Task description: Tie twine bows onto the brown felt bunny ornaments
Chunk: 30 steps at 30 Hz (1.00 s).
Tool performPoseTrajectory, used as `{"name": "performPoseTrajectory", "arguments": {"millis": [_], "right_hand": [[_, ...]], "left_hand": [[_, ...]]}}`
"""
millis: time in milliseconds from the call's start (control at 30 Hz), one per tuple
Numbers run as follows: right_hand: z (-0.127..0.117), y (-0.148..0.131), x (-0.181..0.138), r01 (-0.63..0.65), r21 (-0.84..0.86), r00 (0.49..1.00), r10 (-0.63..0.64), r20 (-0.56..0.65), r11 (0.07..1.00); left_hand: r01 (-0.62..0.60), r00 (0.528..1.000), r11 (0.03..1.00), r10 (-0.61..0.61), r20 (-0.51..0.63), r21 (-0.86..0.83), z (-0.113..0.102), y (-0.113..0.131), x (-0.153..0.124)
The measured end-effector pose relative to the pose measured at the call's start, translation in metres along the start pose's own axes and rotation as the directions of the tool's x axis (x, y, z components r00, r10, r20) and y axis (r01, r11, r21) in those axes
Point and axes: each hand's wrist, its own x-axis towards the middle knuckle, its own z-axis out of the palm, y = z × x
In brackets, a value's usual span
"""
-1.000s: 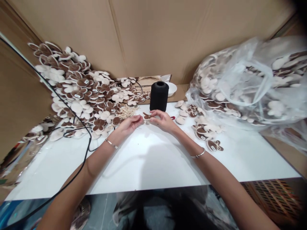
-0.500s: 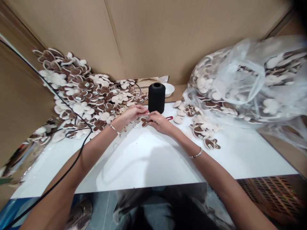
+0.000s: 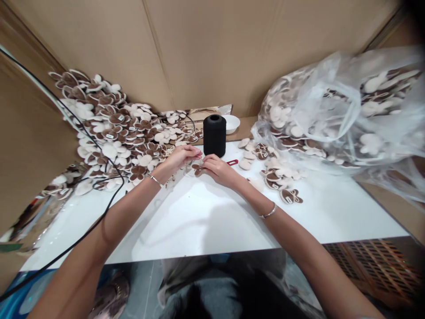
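Observation:
Close together over the white table, both my hands work just in front of a black thread cone (image 3: 214, 136). Between the fingers of my right hand (image 3: 217, 170) is a small brown fabric piece (image 3: 197, 170), rounded like the bunny-shaped pieces lying around. My left hand (image 3: 183, 156) is closed in a pinch beside it; what its fingertips hold is too fine to make out. Pale cord loops (image 3: 188, 169) show below the left fingers. A red-handled tool (image 3: 233, 162) lies just right of my right hand, partly hidden by it.
A large heap of brown and cream plush pieces (image 3: 113, 119) rises at the left. Finished-looking pieces with bows (image 3: 291, 196) lie at the right, before a clear plastic bag (image 3: 335, 110) of more. A white bowl (image 3: 232, 124) sits behind the cone; a black cable (image 3: 109, 208) crosses my left arm.
The view has shifted slightly. My hands stay close together, with the brown fabric piece still in my right fingers; little else differs.

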Motion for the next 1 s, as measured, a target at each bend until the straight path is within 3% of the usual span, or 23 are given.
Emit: {"name": "performPoseTrajectory", "arguments": {"millis": [267, 533, 800, 1000], "right_hand": [[-0.001, 0.000, -0.002, -0.068, 0.005, 0.997, 0.068, 0.030, 0.998], [0.002, 0.003, -0.002, -0.148, 0.034, 0.989, 0.149, -0.015, 0.988], [0.009, -0.002, 0.000, -0.289, 0.095, 0.948, 0.299, -0.112, 0.953], [0.013, -0.006, 0.000, -0.372, 0.174, 0.892, 0.403, -0.203, 0.912]], "left_hand": [[-0.050, 0.998, 0.988, 0.045, 0.039, 0.143, 0.006, 0.004, -0.010], [-0.156, 0.987, 0.931, 0.163, 0.006, 0.329, 0.021, 0.010, -0.051], [-0.091, 0.984, 0.955, 0.129, -0.120, 0.281, 0.031, -0.017, -0.082], [-0.063, 0.982, 0.974, 0.100, -0.162, 0.219, 0.024, -0.035, -0.089]]}}
